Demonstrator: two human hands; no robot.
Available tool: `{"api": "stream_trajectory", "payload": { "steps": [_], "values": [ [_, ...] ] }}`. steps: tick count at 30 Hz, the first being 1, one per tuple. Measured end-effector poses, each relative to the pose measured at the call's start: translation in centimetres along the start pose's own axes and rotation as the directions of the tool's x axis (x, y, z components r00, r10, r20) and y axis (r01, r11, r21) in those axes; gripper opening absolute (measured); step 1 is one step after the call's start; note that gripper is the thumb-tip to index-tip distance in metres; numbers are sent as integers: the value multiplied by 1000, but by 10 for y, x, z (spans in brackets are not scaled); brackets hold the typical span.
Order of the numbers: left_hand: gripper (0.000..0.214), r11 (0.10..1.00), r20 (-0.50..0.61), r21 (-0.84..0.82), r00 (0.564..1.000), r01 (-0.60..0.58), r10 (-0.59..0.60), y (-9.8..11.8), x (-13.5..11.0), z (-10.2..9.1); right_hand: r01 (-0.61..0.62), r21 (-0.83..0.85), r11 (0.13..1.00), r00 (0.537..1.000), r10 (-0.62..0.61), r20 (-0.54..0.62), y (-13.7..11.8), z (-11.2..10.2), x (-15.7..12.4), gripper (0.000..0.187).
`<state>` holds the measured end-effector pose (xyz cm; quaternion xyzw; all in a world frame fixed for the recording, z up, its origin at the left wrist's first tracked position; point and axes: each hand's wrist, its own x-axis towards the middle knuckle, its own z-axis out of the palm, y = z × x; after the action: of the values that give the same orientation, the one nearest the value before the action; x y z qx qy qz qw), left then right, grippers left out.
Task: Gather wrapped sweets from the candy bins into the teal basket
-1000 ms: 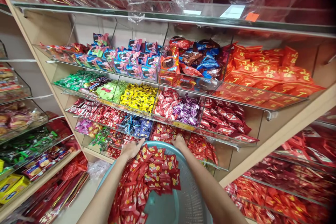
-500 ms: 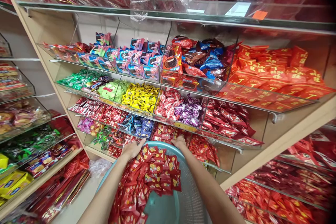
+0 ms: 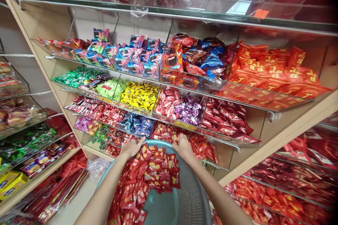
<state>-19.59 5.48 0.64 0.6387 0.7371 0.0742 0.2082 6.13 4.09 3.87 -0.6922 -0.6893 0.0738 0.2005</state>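
Basket (image 3: 192,197) part-filled with red packets (image 3: 144,179), bare toward right edge; my left hand (image 3: 132,148) and right hand (image 3: 182,146) at far edge, closure I can't tell.

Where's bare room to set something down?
Inside the round teal plastic basket, between the small red packets and its right wall; also pale floor between left forearm and long red bundles. Transparent shelf bins look crowded.

Left hand (image 3: 132,148) and right hand (image 3: 184,146) gripping teal basket (image 3: 190,193), red packets (image 3: 149,172) inside, shelved sweets (image 3: 139,95) beyond
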Motion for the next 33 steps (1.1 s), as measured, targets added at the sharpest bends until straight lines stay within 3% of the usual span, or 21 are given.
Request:
{"api": "stream_trajectory", "payload": {
  "steps": [4,8,18,26,33],
  "values": [
    [79,1000,-11,0,1000,-10,10,-2,3,2,85,-92,992,996,-84,13,-14,-12,-35,21],
    [80,1000,-10,-3,1000,-8,8,-3,4,4,102,-222,970,994,-94,48,-24,-9,-59,22],
    [80,1000,-9,-17,1000,-8,8,-1,-2,0,122,-384,915,992,-125,17,-34,4,-63,26],
    [82,1000,-5,-11,1000,-6,6,0,-3,-2,141,-349,927,990,-141,26,-40,27,-55,22],
    [82,1000,5,-3,1000,-7,7,2,-3,-3,237,-151,960,955,-202,218,-22,2,-63,24]
  ]
}}
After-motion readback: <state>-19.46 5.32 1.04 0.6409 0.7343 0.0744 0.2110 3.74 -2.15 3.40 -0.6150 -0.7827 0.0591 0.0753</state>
